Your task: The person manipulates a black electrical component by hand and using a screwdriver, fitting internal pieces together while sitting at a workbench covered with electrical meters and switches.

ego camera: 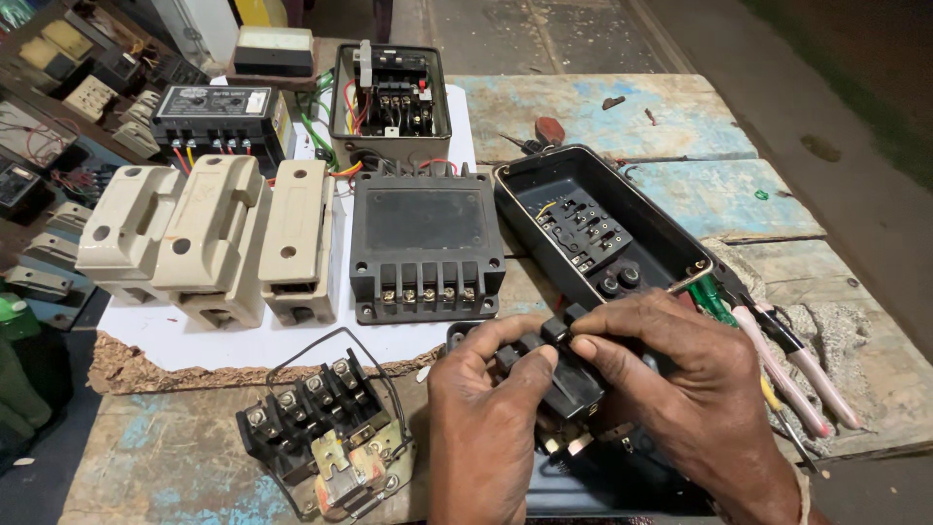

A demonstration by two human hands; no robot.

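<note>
Hands meet at the near edge of the tabletop (680, 117). Both the left hand (486, 408) and the right hand (680, 389) have their fingers curled tight around a small black switch block (559, 374), which sits between them. Just behind it lies an open black box (593, 228) with a little black part with metal clips and a yellow wire inside. Farther back, an open grey metal box (389, 97) holds black parts and red wires. Three cream fuse holders (209, 238) sit toward the left edge.

Rect. white label (216, 102) on black unit (219, 122), top left.
</note>
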